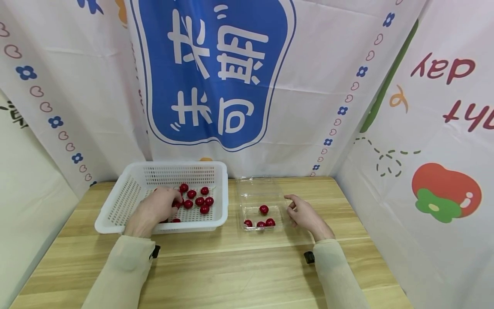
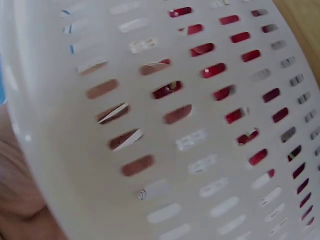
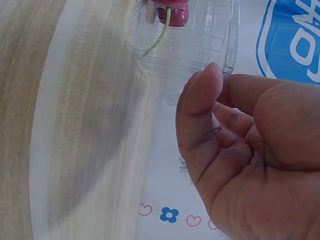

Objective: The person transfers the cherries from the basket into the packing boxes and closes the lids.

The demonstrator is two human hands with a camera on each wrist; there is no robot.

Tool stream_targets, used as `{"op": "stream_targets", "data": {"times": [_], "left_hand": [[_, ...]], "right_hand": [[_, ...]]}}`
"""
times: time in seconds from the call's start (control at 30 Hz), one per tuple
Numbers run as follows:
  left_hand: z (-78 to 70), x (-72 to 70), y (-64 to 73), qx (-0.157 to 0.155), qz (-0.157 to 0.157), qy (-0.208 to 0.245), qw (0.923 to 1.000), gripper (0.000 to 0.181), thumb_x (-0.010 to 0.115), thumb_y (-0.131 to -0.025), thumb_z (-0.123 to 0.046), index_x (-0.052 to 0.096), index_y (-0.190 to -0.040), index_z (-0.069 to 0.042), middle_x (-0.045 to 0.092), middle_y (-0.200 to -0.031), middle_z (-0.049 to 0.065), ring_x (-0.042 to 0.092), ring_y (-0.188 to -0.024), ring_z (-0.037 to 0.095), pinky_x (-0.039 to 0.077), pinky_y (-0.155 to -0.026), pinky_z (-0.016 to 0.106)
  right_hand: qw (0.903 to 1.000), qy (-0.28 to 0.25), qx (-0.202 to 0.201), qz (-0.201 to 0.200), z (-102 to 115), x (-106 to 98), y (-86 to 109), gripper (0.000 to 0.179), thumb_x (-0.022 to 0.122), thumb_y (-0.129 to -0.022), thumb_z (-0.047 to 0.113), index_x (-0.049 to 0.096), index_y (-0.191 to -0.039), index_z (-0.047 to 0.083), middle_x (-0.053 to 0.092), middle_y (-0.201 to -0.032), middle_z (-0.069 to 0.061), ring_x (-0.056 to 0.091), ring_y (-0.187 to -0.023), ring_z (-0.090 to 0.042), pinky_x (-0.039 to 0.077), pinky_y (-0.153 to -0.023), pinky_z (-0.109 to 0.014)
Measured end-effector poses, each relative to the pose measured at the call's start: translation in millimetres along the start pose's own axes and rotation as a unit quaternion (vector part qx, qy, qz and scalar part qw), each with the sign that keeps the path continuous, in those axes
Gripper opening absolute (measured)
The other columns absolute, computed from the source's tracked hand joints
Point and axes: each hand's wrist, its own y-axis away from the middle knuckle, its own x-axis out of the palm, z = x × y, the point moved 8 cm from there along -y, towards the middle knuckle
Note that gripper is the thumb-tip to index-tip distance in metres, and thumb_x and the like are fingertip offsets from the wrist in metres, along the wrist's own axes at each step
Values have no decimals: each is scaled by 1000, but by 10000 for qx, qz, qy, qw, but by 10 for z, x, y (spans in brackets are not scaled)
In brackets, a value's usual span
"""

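In the head view, my left hand (image 1: pixel 156 210) reaches over the near wall of a white slotted plastic basket (image 1: pixel 221 171). Its fingertips are down among dark red cherries, right at one cherry (image 1: pixel 176 204); I cannot tell whether they grip it. The basket wall (image 2: pixel 100 200) hides those fingers in the left wrist view. A clear plastic clamshell box (image 1: pixel 251 214) stands right of the basket with its lid raised, holding several cherries (image 1: pixel 263 209). Beside it is my right hand (image 1: pixel 302 214), fingers loosely bent and holding nothing, fingertips close to the rim in the right wrist view.
Several more cherries (image 1: pixel 199 201) lie spread over the basket's floor. Basket and box stand toward the back of a wood-grain table (image 1: pixel 231 270). Printed white cloth (image 1: pixel 308 86) hangs behind and along both sides. Dark bands (image 1: pixel 309 257) sit at both wrists.
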Motion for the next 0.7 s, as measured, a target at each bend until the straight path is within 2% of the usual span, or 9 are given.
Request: {"op": "stream_targets", "data": {"times": [0.17,0.27,0.43,0.53,0.7], "left_hand": [[-91,-64,22,96,-189,156,9997,27,82,-97,0,85,-124,-2,83,-133,24,73,-99,29,67,-83,46],[-154,-101,32,226,-350,235,9989,25,84,-94,0,86,-119,-5,85,-127,21,74,-97,28,67,-83,47],[-265,-147,30,539,-816,178,9951,19,88,-92,-3,85,-110,-6,87,-110,13,78,-98,29,70,-93,56],[-316,-172,37,656,-1064,194,9920,20,89,-90,-2,84,-108,-7,86,-107,11,79,-96,29,70,-91,56],[-394,-197,55,719,-1373,250,9876,26,90,-88,-1,85,-112,-6,87,-110,12,80,-95,27,71,-88,54]], "right_hand": [[10000,-13,3,-4,0,3,1,56,57,-120,1,46,-175,-1,71,-113,-20,69,-68,-23,68,-67,-44],[10000,-10,7,6,-7,7,1,56,57,-120,1,46,-175,-1,71,-114,-21,69,-69,-23,68,-67,-43],[10000,-16,21,8,-15,9,5,56,57,-121,2,46,-175,0,70,-115,-20,70,-70,-24,68,-67,-43],[10000,-2,16,1,-13,7,3,55,56,-121,2,46,-175,0,70,-114,-19,70,-70,-24,67,-66,-43],[10000,27,6,-11,-13,3,1,55,56,-121,3,47,-175,0,70,-113,-18,69,-69,-24,66,-66,-42]]}}
